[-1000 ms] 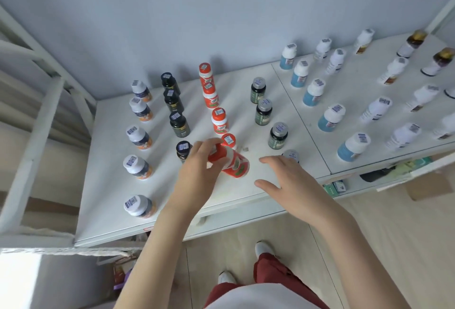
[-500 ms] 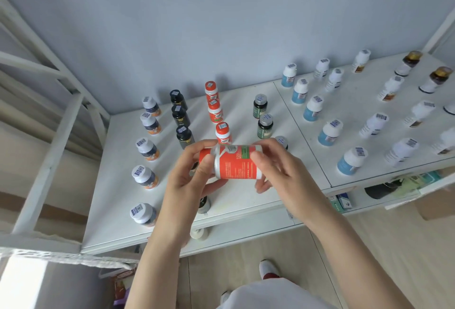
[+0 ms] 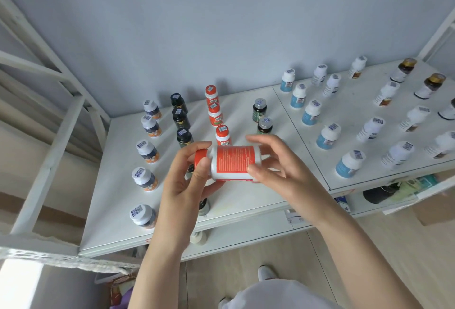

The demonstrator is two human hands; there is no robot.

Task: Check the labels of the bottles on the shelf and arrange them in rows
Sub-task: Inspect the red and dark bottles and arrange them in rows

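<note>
Rows of bottles [image 3: 147, 152] already line the shelf [image 3: 118, 185] by colour, and our fingers [image 3: 202, 168] grasp one red bottle [image 3: 232, 162] sideways above it, left hand [image 3: 182, 185] at the cap end, right hand [image 3: 283, 173] at the base, label under check; its slot behind our hands is probably unfilled.

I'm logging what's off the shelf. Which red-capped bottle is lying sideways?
The red bottle held sideways, left hand at its cap and right hand at its base. The three other red bottles in view stand upright on the shelf.
</note>
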